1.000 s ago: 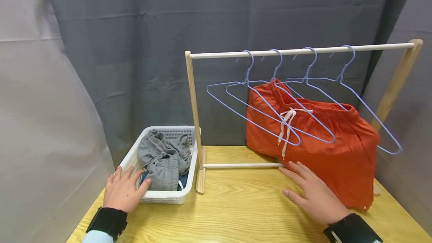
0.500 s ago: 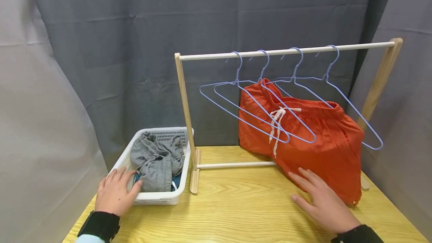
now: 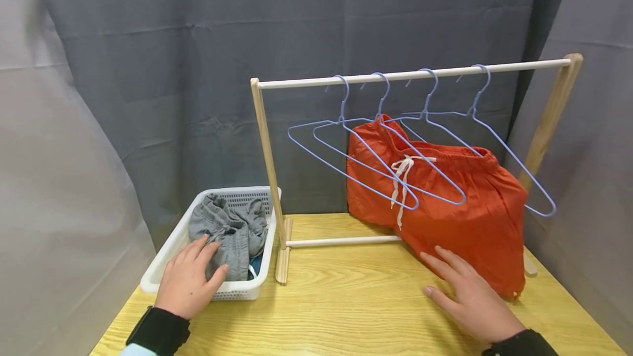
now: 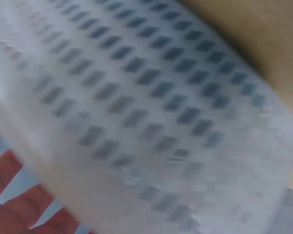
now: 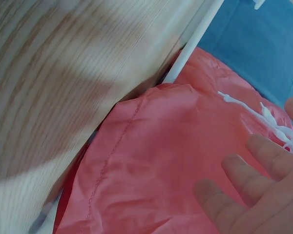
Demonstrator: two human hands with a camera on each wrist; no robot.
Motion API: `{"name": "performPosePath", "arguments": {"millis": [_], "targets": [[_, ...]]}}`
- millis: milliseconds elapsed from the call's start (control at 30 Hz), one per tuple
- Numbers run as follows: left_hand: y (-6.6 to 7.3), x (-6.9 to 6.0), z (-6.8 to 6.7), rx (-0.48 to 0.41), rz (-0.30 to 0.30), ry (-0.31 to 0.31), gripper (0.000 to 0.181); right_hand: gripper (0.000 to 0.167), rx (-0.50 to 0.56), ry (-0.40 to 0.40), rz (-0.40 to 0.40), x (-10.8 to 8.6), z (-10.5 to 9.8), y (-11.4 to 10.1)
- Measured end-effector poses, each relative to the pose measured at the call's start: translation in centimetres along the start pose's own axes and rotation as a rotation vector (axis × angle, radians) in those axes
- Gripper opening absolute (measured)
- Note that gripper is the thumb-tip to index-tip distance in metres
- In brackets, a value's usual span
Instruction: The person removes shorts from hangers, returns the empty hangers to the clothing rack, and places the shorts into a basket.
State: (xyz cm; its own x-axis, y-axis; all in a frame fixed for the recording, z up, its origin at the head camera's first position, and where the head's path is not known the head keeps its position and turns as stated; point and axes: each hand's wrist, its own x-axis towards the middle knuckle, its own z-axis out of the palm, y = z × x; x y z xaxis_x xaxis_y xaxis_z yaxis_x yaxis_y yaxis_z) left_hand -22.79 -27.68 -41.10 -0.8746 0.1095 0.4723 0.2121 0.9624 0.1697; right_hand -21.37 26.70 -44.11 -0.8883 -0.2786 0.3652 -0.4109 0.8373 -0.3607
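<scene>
My left hand [image 3: 190, 282] is over the near-left rim of a white perforated basket [image 3: 180, 229], its fingers loosely spread and beside grey drawstring shorts [image 3: 229, 229] in it. Whether they touch the cloth cannot be told. In the left wrist view the fingers [image 4: 27, 207] show beyond the basket wall [image 4: 136, 117]. My right hand [image 3: 472, 295] has its fingers extended in front of large red shorts [image 3: 460, 213] with a white drawstring [image 3: 403, 169]. Holding nothing, it appears apart from the cloth in the right wrist view. Parts of two right-hand hangers are hidden at the waistband.
Several blue wire hangers [image 3: 341, 120] hang from the white top bar [image 3: 306, 82] of a wooden rack. The rack's left post [image 3: 267, 153] stands beside the basket. A lower rail [image 3: 341, 241] runs just above the table [image 3: 321, 312]. Grey cloth [image 3: 222, 70] encloses the back.
My left hand has moved right and in over the basket toward the grey shorts. The right hand has drawn slightly toward me, then stayed nearly still. The head view has shifted right.
</scene>
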Motion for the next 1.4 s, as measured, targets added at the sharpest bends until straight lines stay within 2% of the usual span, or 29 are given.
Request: {"name": "performPosePath", "arguments": {"millis": [133,300,467,600,733,867,933,1067,1200,1400], "targets": [[1.8,1.0,-0.5,-0.020,0.074,0.009,0.053,0.064,-0.007,-0.018,0.016,-0.1,-0.2,0.1],[3.9,2.8,-1.1,-0.045,0.143,-0.004,0.052,0.063,0.010,-0.011,0.009,-0.2,-0.4,0.0],[5.8,4.3,-1.2,-0.079,0.195,0.002,0.052,0.061,0.037,0.011,-0.012,-0.2,-0.2,-0.5],[6.9,4.8,-0.8,-0.092,0.209,-0.009,0.054,0.061,0.039,0.015,-0.014,-0.2,-0.2,-0.8],[7.7,5.9,-0.2,-0.114,0.188,-0.039,0.059,0.061,0.035,0.027,-0.027,-0.1,-0.3,-0.9],[8.3,8.3,-0.3,-0.184,0.155,-0.070,0.064,0.062,0.031,0.024,-0.026,-0.1,-0.4,-0.9],[8.5,9.6,-0.6,-0.221,0.117,-0.097,0.067,0.062,0.036,0.016,-0.022,-0.1,-0.4,-0.8],[8.9,12.0,-1.1,-0.318,0.002,-0.127,0.075,0.062,0.035,-0.003,-0.016,-0.1,-0.4,-0.8],[9.4,14.3,-1.1,-0.459,-0.079,-0.103,0.082,0.061,0.028,-0.003,-0.004,-0.3,-0.6,-0.8],[9.5,16.9,0.0,-0.659,-0.120,-0.037,0.081,0.062,0.055,-0.008,0.014,-0.4,-0.6,-0.6]]}}
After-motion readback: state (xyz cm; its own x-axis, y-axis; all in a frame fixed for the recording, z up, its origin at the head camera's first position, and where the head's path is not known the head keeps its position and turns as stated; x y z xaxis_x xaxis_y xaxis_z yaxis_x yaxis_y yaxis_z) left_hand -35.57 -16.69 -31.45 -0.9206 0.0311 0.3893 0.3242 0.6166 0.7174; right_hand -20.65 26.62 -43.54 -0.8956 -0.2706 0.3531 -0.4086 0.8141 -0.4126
